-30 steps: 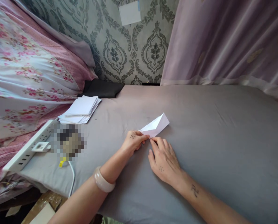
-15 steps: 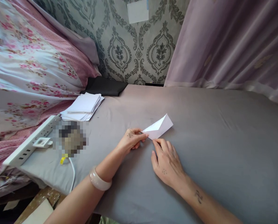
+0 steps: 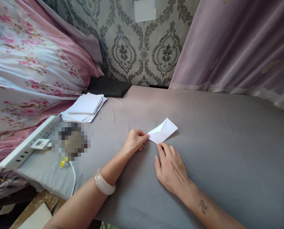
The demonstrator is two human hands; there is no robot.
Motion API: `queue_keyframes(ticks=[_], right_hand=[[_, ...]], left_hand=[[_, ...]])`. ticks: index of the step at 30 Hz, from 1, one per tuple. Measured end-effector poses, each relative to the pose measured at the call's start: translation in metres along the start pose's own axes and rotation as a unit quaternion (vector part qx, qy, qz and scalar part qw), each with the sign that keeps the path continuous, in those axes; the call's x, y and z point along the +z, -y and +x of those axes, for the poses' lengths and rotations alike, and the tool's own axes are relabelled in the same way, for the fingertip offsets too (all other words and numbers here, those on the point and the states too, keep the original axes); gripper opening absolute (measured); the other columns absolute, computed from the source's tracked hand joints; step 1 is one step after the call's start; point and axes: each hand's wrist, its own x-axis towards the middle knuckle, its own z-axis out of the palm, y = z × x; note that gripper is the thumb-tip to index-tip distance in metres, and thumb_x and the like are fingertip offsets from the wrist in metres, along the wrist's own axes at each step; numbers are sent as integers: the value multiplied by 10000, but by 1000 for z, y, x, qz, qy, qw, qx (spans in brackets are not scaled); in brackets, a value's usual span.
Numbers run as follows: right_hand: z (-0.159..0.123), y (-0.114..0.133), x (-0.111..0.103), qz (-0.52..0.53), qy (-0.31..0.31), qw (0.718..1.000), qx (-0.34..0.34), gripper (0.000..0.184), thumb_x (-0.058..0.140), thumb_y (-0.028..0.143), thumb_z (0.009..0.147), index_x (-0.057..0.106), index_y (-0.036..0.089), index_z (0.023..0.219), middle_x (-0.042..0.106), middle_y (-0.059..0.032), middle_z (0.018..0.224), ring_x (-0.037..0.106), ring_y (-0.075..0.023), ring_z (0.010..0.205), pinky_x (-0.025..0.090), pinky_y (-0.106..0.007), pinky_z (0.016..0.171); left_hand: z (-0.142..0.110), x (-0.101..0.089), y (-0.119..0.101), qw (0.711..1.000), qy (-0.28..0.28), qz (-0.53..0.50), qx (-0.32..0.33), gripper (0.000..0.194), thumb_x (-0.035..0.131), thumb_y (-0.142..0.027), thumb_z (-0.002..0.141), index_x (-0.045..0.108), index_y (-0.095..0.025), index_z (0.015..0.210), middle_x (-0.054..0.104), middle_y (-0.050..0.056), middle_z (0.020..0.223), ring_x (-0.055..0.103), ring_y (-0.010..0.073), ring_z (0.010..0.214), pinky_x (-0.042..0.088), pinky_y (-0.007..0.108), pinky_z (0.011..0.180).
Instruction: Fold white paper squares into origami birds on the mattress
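Note:
A folded sheet of white paper (image 3: 164,132) lies on the grey cloth in front of me, its upper flap slanting to a point at the top. My left hand (image 3: 136,140) pinches the paper's left corner between thumb and forefinger; the other fingers curl underneath. At the lower edge, the index fingertip of my right hand (image 3: 172,167) touches the paper's bottom corner. That hand rests palm down, thumb apart from the fingers, gripping nothing. A pale bangle (image 3: 104,183) circles my left wrist.
A stack of white paper (image 3: 84,106) sits at the back left, before a folded black item (image 3: 108,86). A white power strip (image 3: 29,143) with a plugged-in adapter (image 3: 41,144) runs along the left edge. A blurred-out object (image 3: 72,140) lies beside it. Curtains hang left and right.
The paper's raised flap now lies flatter. My left fingers have slid outward to its left corner, while my right fingertip stays at the bottom corner. The camera view has shifted slightly.

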Motion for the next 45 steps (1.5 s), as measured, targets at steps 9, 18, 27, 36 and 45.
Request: queue_keyframes(ticks=[9, 18, 27, 36, 45], right_hand=[[7, -4, -2, -37, 27, 998, -34, 473, 417, 281, 936, 474, 76, 1359, 585, -140, 1080, 494, -260, 921, 428, -417, 800], [29, 0, -12, -89, 74, 992, -54, 463, 357, 376, 971, 501, 185, 1367, 570, -114, 1029, 500, -253, 916, 401, -386, 770], [60, 7, -20, -82, 178, 980, -43, 500, 320, 449, 981, 448, 234, 1414, 591, -120, 1137, 527, -271, 1061, 379, -404, 877], [45, -2, -13, -67, 125, 987, -71, 491, 368, 422, 966, 444, 229, 1411, 581, -120, 1070, 530, -273, 1001, 401, -426, 869], [9, -17, -28, 24, 94, 994, -47, 326, 408, 299, 951, 576, 188, 1208, 586, -97, 1160, 541, -241, 1053, 462, -390, 916]], left_hand=[[1, -1, -1, 999, -6, 34, 7, 143, 594, -264, 784, 563, -160, 692, 537, -52, 436, 439, 69, 291, 312, 174, 351], [1, -5, 1, 1000, -7, 4, -8, 141, 553, -273, 818, 547, -158, 737, 577, -35, 462, 451, 74, 286, 309, 166, 324], [7, -18, 6, 996, -32, -67, -58, 172, 433, -278, 923, 519, -155, 839, 545, -59, 462, 408, 71, 253, 287, 178, 292], [2, -17, 6, 998, -27, -48, -27, 189, 418, -264, 922, 525, -152, 813, 528, -61, 463, 395, 60, 257, 290, 171, 309], [20, -18, 3, 987, -11, 74, 144, 222, 495, -236, 833, 679, -139, 912, 667, 30, 750, 600, 147, 689, 472, 240, 647]])
